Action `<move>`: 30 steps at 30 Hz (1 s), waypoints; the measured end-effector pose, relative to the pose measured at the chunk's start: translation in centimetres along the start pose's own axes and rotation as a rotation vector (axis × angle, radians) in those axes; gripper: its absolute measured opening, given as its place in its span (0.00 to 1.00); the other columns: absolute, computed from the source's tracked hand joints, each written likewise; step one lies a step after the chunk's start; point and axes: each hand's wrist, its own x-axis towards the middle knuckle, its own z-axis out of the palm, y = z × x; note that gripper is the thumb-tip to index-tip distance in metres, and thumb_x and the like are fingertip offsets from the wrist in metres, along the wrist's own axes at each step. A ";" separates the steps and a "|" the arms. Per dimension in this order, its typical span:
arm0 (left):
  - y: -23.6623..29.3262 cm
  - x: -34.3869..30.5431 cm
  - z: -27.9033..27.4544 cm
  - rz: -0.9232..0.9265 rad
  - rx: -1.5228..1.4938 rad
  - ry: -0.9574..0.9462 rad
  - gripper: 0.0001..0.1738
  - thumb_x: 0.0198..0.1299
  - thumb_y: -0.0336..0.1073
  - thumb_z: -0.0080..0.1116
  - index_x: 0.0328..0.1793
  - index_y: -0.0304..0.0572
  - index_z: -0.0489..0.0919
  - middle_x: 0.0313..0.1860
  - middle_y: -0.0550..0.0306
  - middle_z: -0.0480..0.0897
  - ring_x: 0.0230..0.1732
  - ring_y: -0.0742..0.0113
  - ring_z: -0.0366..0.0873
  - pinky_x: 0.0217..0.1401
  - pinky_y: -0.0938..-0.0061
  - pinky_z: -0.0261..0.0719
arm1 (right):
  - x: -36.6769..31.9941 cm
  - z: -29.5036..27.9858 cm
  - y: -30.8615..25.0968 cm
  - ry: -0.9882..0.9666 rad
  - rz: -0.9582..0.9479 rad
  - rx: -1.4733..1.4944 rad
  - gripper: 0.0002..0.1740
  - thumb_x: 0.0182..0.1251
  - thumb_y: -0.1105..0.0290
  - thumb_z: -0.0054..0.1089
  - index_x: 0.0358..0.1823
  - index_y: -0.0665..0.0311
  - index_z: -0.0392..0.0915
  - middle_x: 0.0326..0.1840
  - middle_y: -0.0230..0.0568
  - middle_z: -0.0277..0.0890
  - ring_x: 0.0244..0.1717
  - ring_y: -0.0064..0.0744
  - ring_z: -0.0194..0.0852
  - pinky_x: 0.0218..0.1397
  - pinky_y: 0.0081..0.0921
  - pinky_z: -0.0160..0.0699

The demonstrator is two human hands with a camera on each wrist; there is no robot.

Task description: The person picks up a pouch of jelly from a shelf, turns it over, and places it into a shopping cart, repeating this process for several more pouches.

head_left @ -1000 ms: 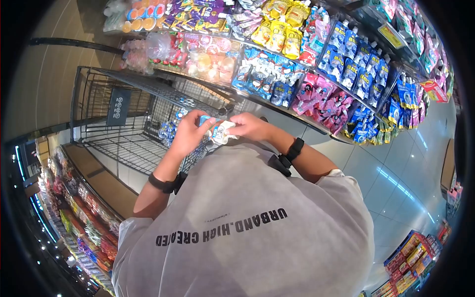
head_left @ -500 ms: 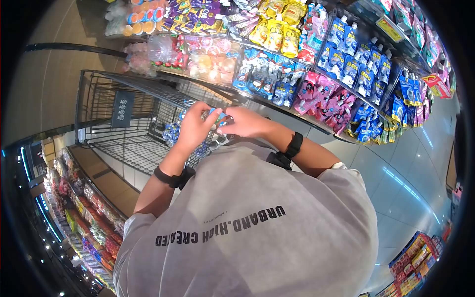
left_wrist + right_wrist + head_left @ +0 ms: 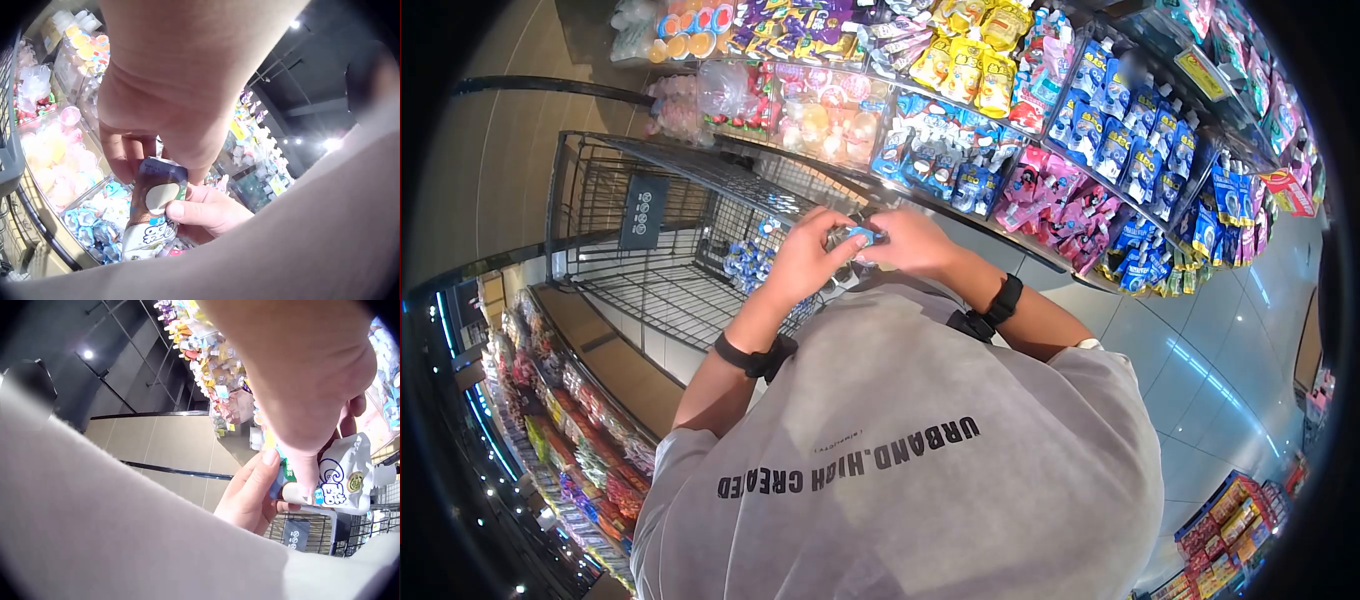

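Note:
Both hands meet in front of the chest around one small pouch, which has a white part with blue lettering and a blue-purple end. My left hand (image 3: 802, 258) grips the blue-purple end of the pouch (image 3: 164, 195), its fingers behind and thumb at the side. From the other side my right hand (image 3: 910, 243) pinches the pouch's edge, thumb on its front in the left wrist view. A white cap (image 3: 384, 475) sticks out at the pouch's white end in the right wrist view. In the head view the fingers hide most of the pouch.
A wire shopping cart (image 3: 640, 265) stands left of the hands, with blue-and-white packets (image 3: 748, 262) inside. Ahead, shelf bins hold yellow pouches (image 3: 962, 68), blue pouches (image 3: 1113, 142) and pink packets (image 3: 1050, 195). Another packed shelf (image 3: 570, 420) lies at lower left.
The pouch has been turned in the hands; its white front, visible to the head camera a second ago, is now mostly covered. Both hands have closed in around it.

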 end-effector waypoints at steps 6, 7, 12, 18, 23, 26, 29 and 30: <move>-0.5 0.3 -0.1 0.015 -0.027 -0.003 0.16 0.58 0.42 0.70 0.45 0.38 0.83 0.33 0.56 0.76 0.27 0.65 0.69 0.30 0.70 0.68 | 0.6 0.5 0.3 -0.042 0.033 -0.021 0.24 0.55 0.49 0.68 0.38 0.65 0.82 0.33 0.53 0.81 0.39 0.57 0.80 0.41 0.47 0.77; -0.4 0.3 -0.2 0.004 -0.023 0.000 0.15 0.58 0.41 0.70 0.45 0.38 0.84 0.33 0.56 0.76 0.27 0.66 0.70 0.30 0.70 0.68 | 0.7 0.4 0.1 -0.046 0.032 -0.021 0.24 0.55 0.49 0.68 0.38 0.65 0.82 0.33 0.53 0.81 0.39 0.57 0.80 0.41 0.47 0.77; -1.0 0.3 -0.3 -0.015 -0.050 -0.022 0.20 0.59 0.35 0.70 0.57 0.38 0.80 0.43 0.58 0.79 0.32 0.74 0.70 0.35 0.77 0.72 | 0.9 -0.1 0.5 -0.032 0.035 -0.074 0.23 0.56 0.49 0.68 0.37 0.64 0.81 0.34 0.52 0.81 0.39 0.56 0.80 0.39 0.46 0.76; -3.2 -0.9 -1.7 -0.092 -0.183 0.020 0.24 0.64 0.35 0.65 0.65 0.37 0.74 0.53 0.55 0.80 0.44 0.71 0.76 0.50 0.75 0.78 | 0.9 0.7 7.8 0.254 0.174 0.068 0.23 0.58 0.50 0.69 0.37 0.66 0.81 0.32 0.52 0.80 0.37 0.52 0.80 0.41 0.41 0.77; -6.5 -3.2 -1.9 -0.256 -0.352 0.038 0.21 0.70 0.37 0.59 0.64 0.34 0.74 0.54 0.54 0.81 0.48 0.73 0.77 0.51 0.75 0.77 | 2.6 -0.5 14.8 0.619 0.249 0.583 0.13 0.63 0.67 0.69 0.45 0.67 0.83 0.39 0.36 0.85 0.39 0.23 0.78 0.46 0.26 0.76; -7.3 -4.4 -2.1 -0.292 -0.317 0.061 0.21 0.70 0.38 0.59 0.64 0.34 0.74 0.53 0.53 0.82 0.47 0.72 0.78 0.51 0.75 0.77 | 3.5 -3.0 15.6 0.802 0.355 0.651 0.12 0.64 0.70 0.67 0.44 0.69 0.82 0.34 0.35 0.83 0.36 0.22 0.75 0.42 0.25 0.74; -7.7 -5.1 -2.0 -0.308 -0.324 0.080 0.21 0.71 0.40 0.58 0.64 0.34 0.74 0.51 0.52 0.83 0.45 0.71 0.79 0.50 0.75 0.77 | 5.8 -3.8 19.0 0.920 0.448 0.665 0.15 0.62 0.67 0.69 0.44 0.71 0.81 0.37 0.39 0.81 0.37 0.26 0.75 0.41 0.26 0.73; -8.1 -5.4 -1.9 -0.320 -0.327 0.077 0.22 0.71 0.40 0.58 0.64 0.34 0.74 0.51 0.52 0.83 0.45 0.71 0.79 0.50 0.74 0.78 | 6.8 -3.6 21.4 0.957 0.496 0.586 0.18 0.61 0.65 0.70 0.44 0.73 0.80 0.40 0.44 0.80 0.40 0.31 0.77 0.43 0.29 0.74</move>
